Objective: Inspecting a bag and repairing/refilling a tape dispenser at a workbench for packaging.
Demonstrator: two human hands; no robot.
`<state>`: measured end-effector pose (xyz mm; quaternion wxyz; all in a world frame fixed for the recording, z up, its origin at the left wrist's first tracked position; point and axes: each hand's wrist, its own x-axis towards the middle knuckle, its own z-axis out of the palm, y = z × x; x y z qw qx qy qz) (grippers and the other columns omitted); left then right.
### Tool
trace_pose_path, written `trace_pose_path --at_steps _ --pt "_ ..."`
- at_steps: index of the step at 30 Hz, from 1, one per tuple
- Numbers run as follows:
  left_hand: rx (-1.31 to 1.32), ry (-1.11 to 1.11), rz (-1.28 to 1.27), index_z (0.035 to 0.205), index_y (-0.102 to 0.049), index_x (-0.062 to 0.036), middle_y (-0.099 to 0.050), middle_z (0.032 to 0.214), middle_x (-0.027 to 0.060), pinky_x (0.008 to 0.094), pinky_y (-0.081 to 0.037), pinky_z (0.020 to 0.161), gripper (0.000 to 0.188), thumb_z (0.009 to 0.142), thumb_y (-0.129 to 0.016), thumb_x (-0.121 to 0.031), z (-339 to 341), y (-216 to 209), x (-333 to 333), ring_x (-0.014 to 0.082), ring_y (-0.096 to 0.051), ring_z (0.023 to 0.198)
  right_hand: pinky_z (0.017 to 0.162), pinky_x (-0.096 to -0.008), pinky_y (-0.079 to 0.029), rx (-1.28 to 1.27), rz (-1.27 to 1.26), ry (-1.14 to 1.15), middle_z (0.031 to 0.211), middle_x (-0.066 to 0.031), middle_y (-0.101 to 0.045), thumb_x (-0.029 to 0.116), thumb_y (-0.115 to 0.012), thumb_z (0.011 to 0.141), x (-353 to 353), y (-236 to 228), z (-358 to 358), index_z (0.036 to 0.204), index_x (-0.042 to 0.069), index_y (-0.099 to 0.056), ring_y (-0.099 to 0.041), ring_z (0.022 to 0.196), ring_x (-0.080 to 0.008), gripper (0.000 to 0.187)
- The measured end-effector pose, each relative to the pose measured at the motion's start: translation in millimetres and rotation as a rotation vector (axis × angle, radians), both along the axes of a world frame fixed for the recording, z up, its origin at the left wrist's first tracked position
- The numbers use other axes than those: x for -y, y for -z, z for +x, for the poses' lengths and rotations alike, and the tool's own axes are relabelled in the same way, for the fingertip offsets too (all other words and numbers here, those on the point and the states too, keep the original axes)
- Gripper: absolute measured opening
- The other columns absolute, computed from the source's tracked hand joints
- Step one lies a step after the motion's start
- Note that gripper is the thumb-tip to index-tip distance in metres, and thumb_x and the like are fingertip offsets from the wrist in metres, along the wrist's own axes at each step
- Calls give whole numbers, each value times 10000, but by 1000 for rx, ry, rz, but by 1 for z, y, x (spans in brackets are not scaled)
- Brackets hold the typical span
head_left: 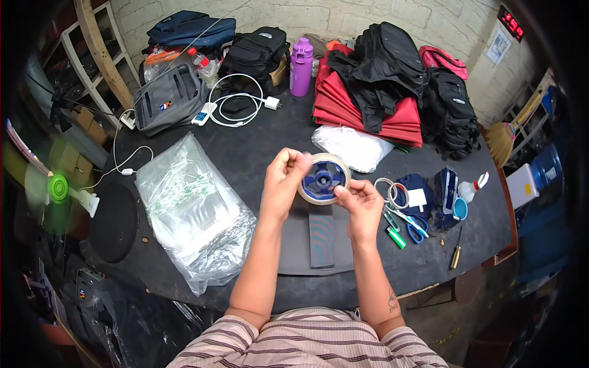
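A roll of clear adhesive tape [302, 195] on a blue hub is held up over the middle of the table. My right hand [362, 208] grips its lower right rim between thumb and fingers. At the upper left rim, the fingers of my left hand [282, 184] are pinched together against the tape; the fingertips are slightly blurred, and whether a loose tape end is between them I cannot make out. Beneath the roll, a dark ribbed strip [321, 239] lies on a dark grey flat piece [294, 260], its far end hidden by the roll.
Left lies a stack of clear plastic bags [190, 214]; behind it, a grey bag [170, 98] and white cable [245, 119]. A purple bottle [300, 67] stands beyond, near red folded fabric [368, 116]. Rightward are scissors [417, 230], a green lighter [396, 238] and a screwdriver [456, 256].
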<state>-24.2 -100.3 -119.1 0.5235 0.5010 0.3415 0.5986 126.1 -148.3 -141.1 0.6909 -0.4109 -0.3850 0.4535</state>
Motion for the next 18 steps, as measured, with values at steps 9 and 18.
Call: trace_pose_path --at_steps 9,18 --pt "-38 -25 -10 917 -565 11 -577 800 29 199 -483 667 168 790 -674 -9 -19 14 9 81 -557 731 657 -229 -512 36 54 -2 846 -66 -605 -19 -696 767 -15 -10 -18 975 -4 -507 -613 749 -117 282" --pt "-59 -214 64 915 -590 32 -557 805 -1 176 -438 658 154 783 -668 38 -21 12 7 48 -514 716 654 -199 -478 75 86 27 806 -52 -579 -50 -670 777 -20 -2 -40 858 31 -455 -548 720 -60 244"
